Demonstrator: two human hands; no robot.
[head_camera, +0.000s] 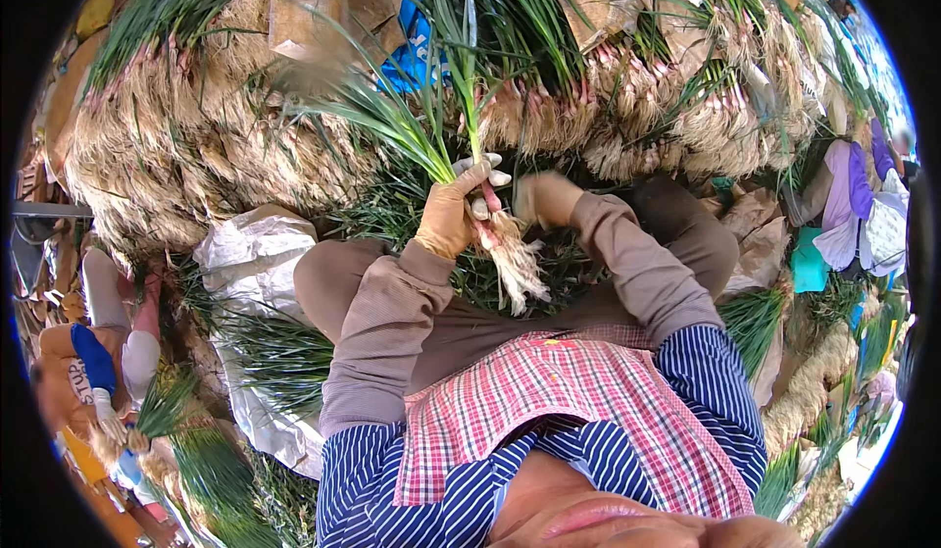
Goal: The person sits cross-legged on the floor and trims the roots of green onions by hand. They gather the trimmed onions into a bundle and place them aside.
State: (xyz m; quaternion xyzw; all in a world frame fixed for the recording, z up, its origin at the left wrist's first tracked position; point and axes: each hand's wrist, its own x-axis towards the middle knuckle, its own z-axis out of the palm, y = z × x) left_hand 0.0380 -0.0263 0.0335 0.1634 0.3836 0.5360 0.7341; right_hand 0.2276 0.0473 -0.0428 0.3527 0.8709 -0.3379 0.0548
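Green-leaved garlic plants (489, 210) with reddish stems and long pale roots are gripped in my left hand (450, 210), which wears a tan glove with whitish fingertips. Their leaves spread up and to the left, while the roots hang toward my lap. Close to the right of the stems is my right hand (545, 199), blurred; its fingers cannot be made out, nor whether it holds anything. Cut green leaves (390, 206) lie beneath and behind both hands, between my bent knees.
Stacked rooty bundles (220, 136) stretch across the front, with brown paper (309, 7) among them. A crumpled white sack (253, 254) carries more greens (287, 357) at my left. A co-worker (99, 357) sits at the far left. A teal container (809, 261) stands at right.
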